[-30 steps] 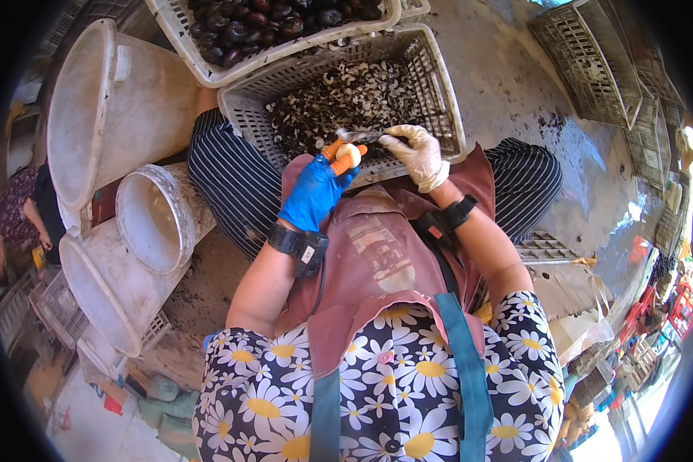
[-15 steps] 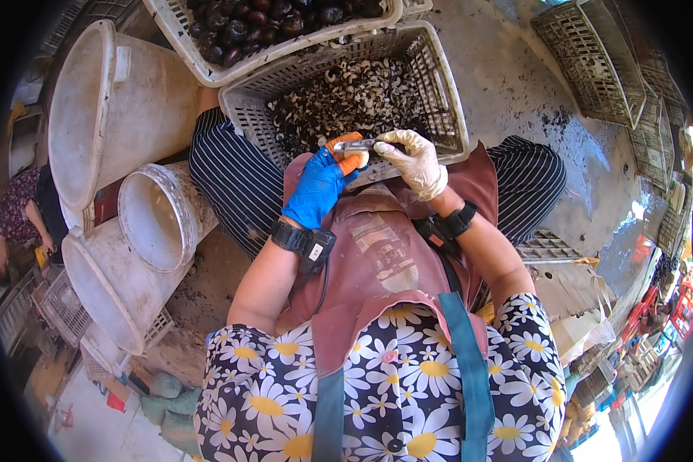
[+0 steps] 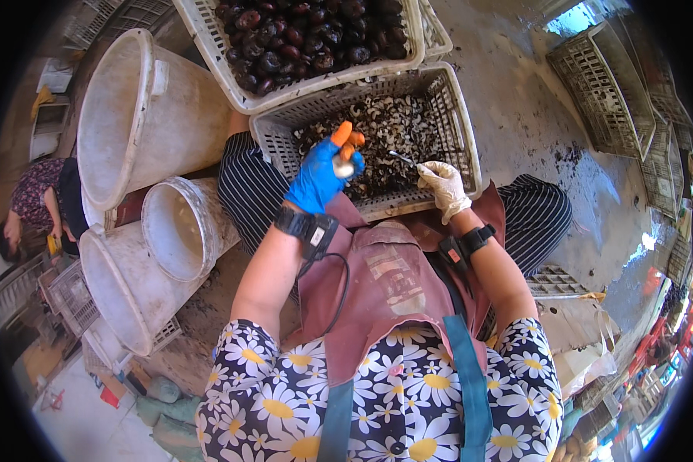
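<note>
My left hand (image 3: 319, 177), in a blue glove with orange finger covers, is closed around a whitish peeled water chestnut (image 3: 343, 168). Its orange-tipped index finger points up and away. To the right, my right hand (image 3: 443, 185) in a pale glove grips a small peeler (image 3: 402, 158), whose slim metal end points left, apart from the water chestnut. Both hands hover over the near side of a white slatted crate (image 3: 470, 146) holding pale and brown peelings (image 3: 393, 127). Beyond it, another crate (image 3: 235, 92) is heaped with dark, unpeeled water chestnuts (image 3: 308, 38).
Large white buckets (image 3: 142, 115) lie tilted on the left, with a smaller bucket (image 3: 181, 231) beside them. Stacked crates (image 3: 604, 92) stand at the far right on wet, dirty floor (image 3: 508, 85). Another person (image 3: 42, 200) bends over at the far left.
My hands have moved apart: the peeler has left the water chestnut and gone right and slightly down. My left hand has turned, its index finger lifting. The view has shifted, showing more of the far crate.
</note>
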Motion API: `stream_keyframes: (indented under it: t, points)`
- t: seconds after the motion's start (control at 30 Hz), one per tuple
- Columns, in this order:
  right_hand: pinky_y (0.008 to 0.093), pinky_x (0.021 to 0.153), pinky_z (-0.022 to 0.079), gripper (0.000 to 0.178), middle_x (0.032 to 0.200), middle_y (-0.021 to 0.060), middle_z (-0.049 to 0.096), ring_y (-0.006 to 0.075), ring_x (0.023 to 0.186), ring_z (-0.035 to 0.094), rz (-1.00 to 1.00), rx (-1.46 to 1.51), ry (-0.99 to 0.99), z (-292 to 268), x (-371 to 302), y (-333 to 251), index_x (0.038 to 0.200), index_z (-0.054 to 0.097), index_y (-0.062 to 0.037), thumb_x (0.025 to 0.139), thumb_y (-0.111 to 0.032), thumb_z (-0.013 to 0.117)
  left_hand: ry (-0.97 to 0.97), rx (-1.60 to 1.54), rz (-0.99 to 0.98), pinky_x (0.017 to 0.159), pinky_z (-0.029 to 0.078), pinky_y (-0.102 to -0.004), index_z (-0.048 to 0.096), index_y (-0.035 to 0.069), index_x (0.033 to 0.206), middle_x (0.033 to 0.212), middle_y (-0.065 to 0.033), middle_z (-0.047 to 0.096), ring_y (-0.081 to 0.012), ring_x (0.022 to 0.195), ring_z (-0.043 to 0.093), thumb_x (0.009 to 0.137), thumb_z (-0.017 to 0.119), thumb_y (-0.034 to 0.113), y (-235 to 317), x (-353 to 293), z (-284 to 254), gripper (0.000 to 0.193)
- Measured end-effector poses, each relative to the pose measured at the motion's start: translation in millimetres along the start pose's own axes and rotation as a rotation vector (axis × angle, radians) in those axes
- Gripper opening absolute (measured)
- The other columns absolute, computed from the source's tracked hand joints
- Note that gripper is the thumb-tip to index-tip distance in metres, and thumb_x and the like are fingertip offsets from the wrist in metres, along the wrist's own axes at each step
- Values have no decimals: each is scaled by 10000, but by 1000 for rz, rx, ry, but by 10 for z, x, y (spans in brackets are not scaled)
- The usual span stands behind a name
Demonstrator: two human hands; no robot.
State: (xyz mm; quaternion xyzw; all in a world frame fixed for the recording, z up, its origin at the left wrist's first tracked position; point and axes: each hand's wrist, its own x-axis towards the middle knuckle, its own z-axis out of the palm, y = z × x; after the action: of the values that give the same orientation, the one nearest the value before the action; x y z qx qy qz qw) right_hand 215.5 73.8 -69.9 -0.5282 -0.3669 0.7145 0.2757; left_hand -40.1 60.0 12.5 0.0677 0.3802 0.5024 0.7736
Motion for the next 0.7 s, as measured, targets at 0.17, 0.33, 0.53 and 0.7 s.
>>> stream_keyframes:
  t: [0.17, 0.33, 0.53, 0.7]
  points:
    - [193, 524, 365, 126, 625, -14, 563, 57, 547, 471, -28, 20, -13, 8, 4, 5, 817, 621, -28, 818, -154, 628, 462, 1353, 943, 667, 485, -250, 586, 22, 1017, 912, -74, 634, -155, 770, 596, 778, 671, 166, 680, 480, 79, 292]
    - [197, 538, 371, 129, 621, -13, 560, 59, 550, 473, -26, 92, -11, 11, -12, -22, 797, 620, -29, 819, -156, 630, 640, 1991, 755, 704, 495, -379, 542, 52, 1041, 968, -176, 577, -329, 844, 599, 695, 713, 302, 1075, 822, 465, 459]
    - [197, 536, 368, 134, 610, -17, 553, 58, 547, 469, -19, 81, -15, 7, -15, -40, 773, 618, -32, 817, -157, 634, 602, 2126, 717, 660, 503, -392, 524, 39, 1015, 931, -186, 564, -333, 785, 609, 679, 719, 250, 1086, 957, 294, 442]
    - [196, 546, 374, 130, 631, -13, 560, 60, 561, 477, -56, 163, -27, 30, -46, -85, 767, 598, -43, 829, -156, 613, 431, 1029, 557, 766, 496, -294, 503, 24, 1163, 1023, -83, 588, -162, 880, 573, 781, 612, 50, 1045, 715, 192, 398]
